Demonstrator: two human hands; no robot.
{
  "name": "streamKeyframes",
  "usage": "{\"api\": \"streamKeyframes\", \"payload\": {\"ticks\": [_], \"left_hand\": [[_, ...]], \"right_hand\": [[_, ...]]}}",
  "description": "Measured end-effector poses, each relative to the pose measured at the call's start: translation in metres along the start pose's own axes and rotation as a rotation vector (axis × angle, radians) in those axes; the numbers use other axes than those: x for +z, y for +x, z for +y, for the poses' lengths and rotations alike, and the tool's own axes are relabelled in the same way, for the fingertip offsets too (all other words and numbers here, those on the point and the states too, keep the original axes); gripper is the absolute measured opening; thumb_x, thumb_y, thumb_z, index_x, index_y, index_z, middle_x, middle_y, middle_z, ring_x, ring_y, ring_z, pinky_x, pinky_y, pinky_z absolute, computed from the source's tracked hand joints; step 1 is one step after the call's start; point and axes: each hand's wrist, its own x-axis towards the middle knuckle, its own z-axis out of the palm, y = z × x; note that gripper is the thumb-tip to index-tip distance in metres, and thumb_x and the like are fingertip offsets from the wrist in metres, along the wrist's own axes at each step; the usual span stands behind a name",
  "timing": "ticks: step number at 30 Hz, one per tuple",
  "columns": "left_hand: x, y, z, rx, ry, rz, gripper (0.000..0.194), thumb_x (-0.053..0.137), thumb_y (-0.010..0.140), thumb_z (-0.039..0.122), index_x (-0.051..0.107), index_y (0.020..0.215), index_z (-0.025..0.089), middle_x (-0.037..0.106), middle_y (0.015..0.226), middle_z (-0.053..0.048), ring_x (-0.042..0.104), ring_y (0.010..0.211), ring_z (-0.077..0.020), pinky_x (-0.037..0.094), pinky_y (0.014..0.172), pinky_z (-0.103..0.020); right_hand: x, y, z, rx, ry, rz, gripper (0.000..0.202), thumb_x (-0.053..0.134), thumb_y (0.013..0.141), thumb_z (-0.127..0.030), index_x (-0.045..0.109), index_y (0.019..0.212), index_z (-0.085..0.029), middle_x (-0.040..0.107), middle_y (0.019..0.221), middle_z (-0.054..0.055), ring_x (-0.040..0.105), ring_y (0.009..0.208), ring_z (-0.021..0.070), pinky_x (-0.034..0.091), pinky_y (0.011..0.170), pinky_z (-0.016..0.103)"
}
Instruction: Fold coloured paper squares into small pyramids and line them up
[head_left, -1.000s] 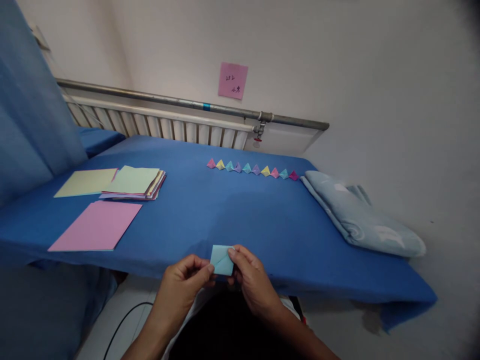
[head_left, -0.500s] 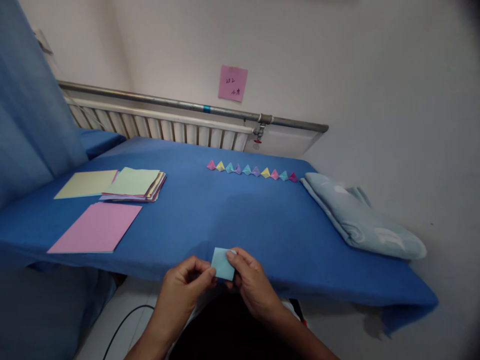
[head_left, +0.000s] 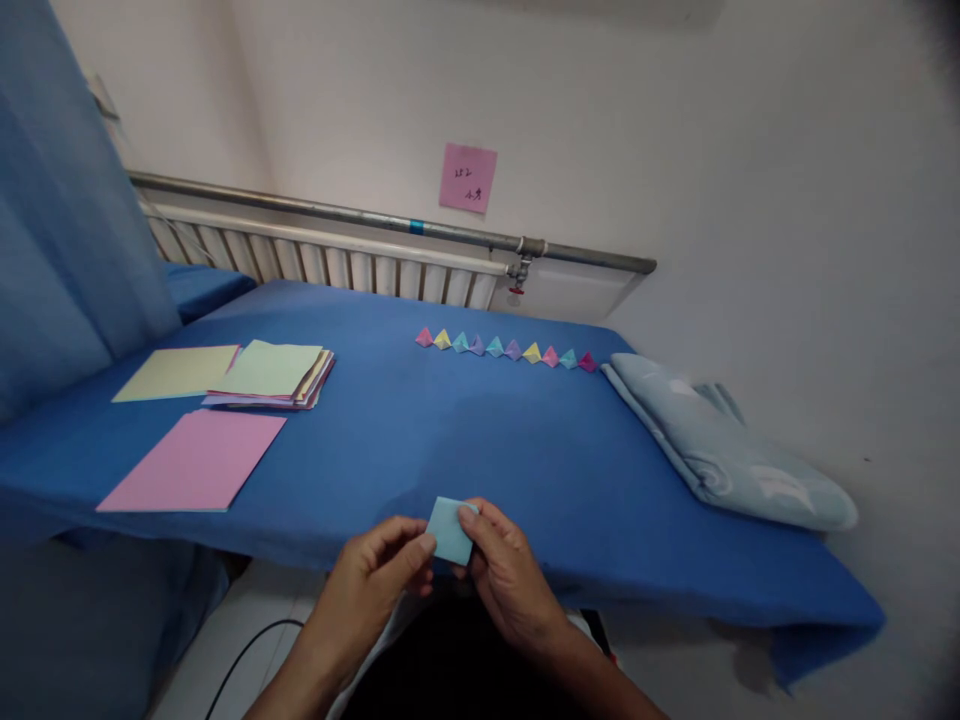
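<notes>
A small light-blue square of folded paper (head_left: pixel 451 532) is held up in front of me, just over the near edge of the bed. My left hand (head_left: pixel 382 572) pinches its left edge between thumb and fingers. On the other side, my right hand (head_left: pixel 510 575) grips the right edge, its thumb lying flat across the upper right corner. The fingers behind the paper are partly hidden. Farther back on the blue sheet, a row of small folded paper pieces (head_left: pixel 495 347) in pink, yellow, blue and purple runs from left to right.
At the left lie a stack of coloured paper (head_left: pixel 274 370), yellow sheets (head_left: pixel 176 373) and pink sheets (head_left: pixel 195 462). A folded pale-blue blanket (head_left: pixel 727 450) rests at the right. Behind the bed (head_left: pixel 360 420) are a radiator (head_left: pixel 337 265) and a pipe; a pink note (head_left: pixel 467 178) is on the wall.
The whole view has shifted slightly, with the scene sitting a little lower. Both hands keep their hold on the light-blue paper, which is tilted a little differently.
</notes>
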Motion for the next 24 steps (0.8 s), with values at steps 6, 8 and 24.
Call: {"api": "streamKeyframes", "payload": {"ticks": [6, 8, 24], "left_hand": [[-0.002, -0.007, 0.008, 0.068, 0.334, 0.003, 0.034, 0.049, 0.082, 0.045, 0.053, 0.059, 0.019, 0.05, 0.057, 0.003, 0.046, 0.059, -0.0125, 0.037, 0.058, -0.023], [-0.003, -0.008, 0.009, 0.078, 0.41, -0.011, 0.035, 0.047, 0.082, 0.044, 0.05, 0.059, 0.02, 0.046, 0.056, 0.004, 0.043, 0.058, -0.0121, 0.034, 0.057, -0.023], [-0.004, -0.008, 0.004, 0.059, 0.322, -0.017, 0.037, 0.049, 0.083, 0.046, 0.051, 0.056, 0.02, 0.051, 0.055, 0.003, 0.047, 0.059, -0.0135, 0.037, 0.059, -0.023]], "right_hand": [[-0.004, 0.0, -0.011, 0.005, -0.139, -0.015, 0.026, 0.064, 0.076, -0.041, 0.057, 0.07, -0.018, 0.048, 0.06, -0.004, 0.042, 0.057, 0.01, 0.036, 0.056, 0.023], [-0.005, 0.0, -0.019, -0.009, -0.264, -0.03, 0.024, 0.065, 0.075, -0.039, 0.059, 0.067, -0.017, 0.048, 0.059, -0.004, 0.042, 0.057, 0.0097, 0.036, 0.058, 0.023], [-0.012, -0.001, -0.025, 0.065, -0.236, -0.113, 0.035, 0.062, 0.076, -0.049, 0.065, 0.089, -0.016, 0.059, 0.075, 0.001, 0.051, 0.067, 0.013, 0.04, 0.066, 0.026]]}}
